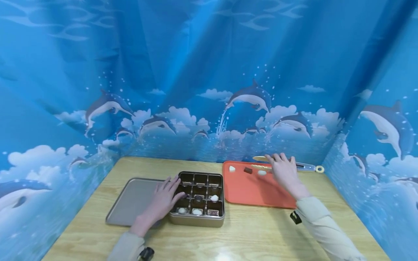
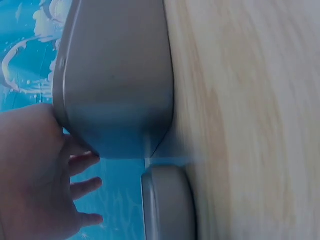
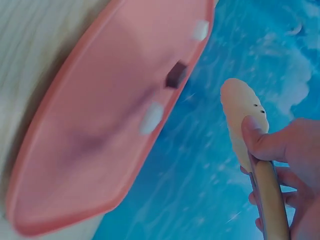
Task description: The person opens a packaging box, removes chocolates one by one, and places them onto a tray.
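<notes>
My right hand [image 1: 284, 170] grips a pair of tongs [image 1: 307, 167] with gold tips over the back right of an orange tray [image 1: 258, 190]. In the right wrist view the thumb presses on the tongs [image 3: 270, 200] near the pale scalloped tip. Along the tray's back edge lie a white triangular piece [image 1: 232, 169], a dark brown block [image 1: 248, 170] and a white oval piece [image 1: 262, 173]. With fingers extended, my left hand [image 1: 161, 197] rests at the left rim of a divided metal box [image 1: 196, 220]. Small white pieces and dark brown ones sit in several of its compartments.
A flat grey metal lid [image 1: 130, 203] lies left of the box, partly under the left forearm. The box stands close to the tray's left edge. A blue dolphin-print curtain [image 1: 209, 90] encloses the wooden table [image 1: 228, 241] at the back and sides.
</notes>
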Demonstrator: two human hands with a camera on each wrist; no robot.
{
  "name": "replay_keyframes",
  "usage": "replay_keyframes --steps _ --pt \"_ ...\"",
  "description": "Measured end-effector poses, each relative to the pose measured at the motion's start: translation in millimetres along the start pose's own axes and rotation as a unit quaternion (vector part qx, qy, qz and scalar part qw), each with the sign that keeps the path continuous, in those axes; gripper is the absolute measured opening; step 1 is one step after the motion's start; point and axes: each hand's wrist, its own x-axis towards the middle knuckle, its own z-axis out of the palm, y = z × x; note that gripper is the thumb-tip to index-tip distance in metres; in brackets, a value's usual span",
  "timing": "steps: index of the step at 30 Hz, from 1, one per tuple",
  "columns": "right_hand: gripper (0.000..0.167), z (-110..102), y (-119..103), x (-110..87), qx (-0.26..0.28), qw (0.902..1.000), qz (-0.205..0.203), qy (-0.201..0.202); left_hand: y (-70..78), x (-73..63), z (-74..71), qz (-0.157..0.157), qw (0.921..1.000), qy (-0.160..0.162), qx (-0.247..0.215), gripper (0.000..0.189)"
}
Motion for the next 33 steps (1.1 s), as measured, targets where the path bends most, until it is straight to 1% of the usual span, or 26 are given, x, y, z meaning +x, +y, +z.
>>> replay_keyframes --steps 4,8,12,15,17,21,24,29,33 --pt "0.061 -7 -24 7.2 -0.008 0.9986 -0.036 0.036 -8.3 -2.0 -3.1 0.008 0.9995 0.005 -0.029 0.061" --pt "0.06 -16 -49 13.9 -0.01 0.9947 -0.072 0.072 -13.0 -7.0 -5.8 0.028 0.9989 0.026 -0.026 0.058" --pt "0.057 -28 -77 21.2 0.008 0.9905 -0.107 0.086 -15.2 -11.4 -6.5 0.049 0.9978 0.042 -0.017 0.055" --pt "0.057 -37 -100 26.8 0.02 0.9866 -0.137 0.086 -16.0 -13.2 -6.1 0.053 0.9976 0.044 -0.011 0.054" --pt "0.057 -43 -115 30.5 0.021 0.9828 -0.162 0.087 -16.2 -13.7 -5.7 0.05 0.9979 0.041 -0.006 0.054" --pt "0.057 -53 -144 39.0 0.005 0.972 -0.218 0.087 -17.2 -14.3 -4.3 0.043 0.9984 0.033 0.015 0.055" --pt "0.059 -59 -163 45.0 -0.017 0.9638 -0.256 0.07 -16.6 -14.4 -4.4 0.041 0.9984 0.028 0.028 0.057" --pt "0.062 -64 -189 53.0 -0.058 0.9525 -0.297 0.032 -13.7 -13.8 -5.4 0.033 0.9982 0.018 0.046 0.061" --pt "0.056 -68 -204 58.3 -0.075 0.9427 -0.323 0.037 -11.8 -13.5 -5.6 0.021 0.9981 0.009 0.057 0.063"
